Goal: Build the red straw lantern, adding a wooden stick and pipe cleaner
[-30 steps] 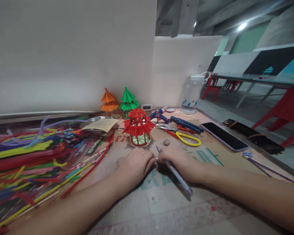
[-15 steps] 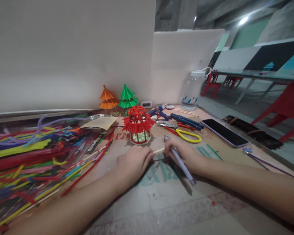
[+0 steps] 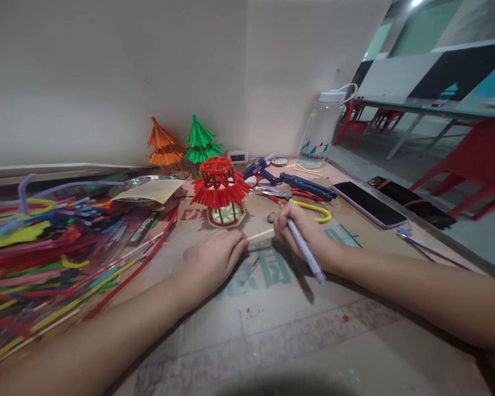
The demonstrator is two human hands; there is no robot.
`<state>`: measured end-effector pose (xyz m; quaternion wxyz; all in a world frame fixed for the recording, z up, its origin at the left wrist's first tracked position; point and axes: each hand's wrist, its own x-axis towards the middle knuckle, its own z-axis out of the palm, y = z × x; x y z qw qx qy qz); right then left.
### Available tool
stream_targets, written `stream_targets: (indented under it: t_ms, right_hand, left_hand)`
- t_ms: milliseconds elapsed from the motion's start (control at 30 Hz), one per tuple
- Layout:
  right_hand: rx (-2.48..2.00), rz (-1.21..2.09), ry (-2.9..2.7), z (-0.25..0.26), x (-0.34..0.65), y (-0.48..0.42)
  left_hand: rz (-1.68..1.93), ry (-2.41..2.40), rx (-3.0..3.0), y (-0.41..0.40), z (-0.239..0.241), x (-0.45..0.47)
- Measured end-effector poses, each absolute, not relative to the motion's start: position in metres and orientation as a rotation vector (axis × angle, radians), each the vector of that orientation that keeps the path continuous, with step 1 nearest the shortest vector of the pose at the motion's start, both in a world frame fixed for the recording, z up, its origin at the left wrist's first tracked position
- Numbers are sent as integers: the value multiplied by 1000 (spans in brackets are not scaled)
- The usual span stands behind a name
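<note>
The right hand [image 3: 303, 237] gripped a slim lilac pen [image 3: 309, 258] slanting far-left; the left hand [image 3: 212, 257] pinched a pale stick [image 3: 260, 235] lying crosswise

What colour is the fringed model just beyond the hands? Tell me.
The fringed model is red, on a pale base; head view shows it best.

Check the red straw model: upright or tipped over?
Upright: the red straw model stands on its pale round base, fringed roof uppermost, on the cardboard.
</note>
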<state>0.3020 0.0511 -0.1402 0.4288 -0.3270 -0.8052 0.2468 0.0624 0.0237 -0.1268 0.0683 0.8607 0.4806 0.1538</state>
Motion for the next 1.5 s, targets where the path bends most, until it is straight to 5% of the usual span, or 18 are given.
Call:
stream_targets:
  t_ms: [433,1067,1333,1500]
  right_hand:
    - [-748,174,-2440,-131,293,57]
    - [-801,1099,-1999,-123,299,58]
    - [-916,363,-2334,-125,301,60]
    - [-1003,195,-2557,-129,301,60]
  left_hand:
    - [452,1372,2746,23,-121,58]
    - [443,908,2950,-8,-132,38]
    - [188,1053,2977,-18,-133,51]
    - [71,1123,2964,-24,-132,53]
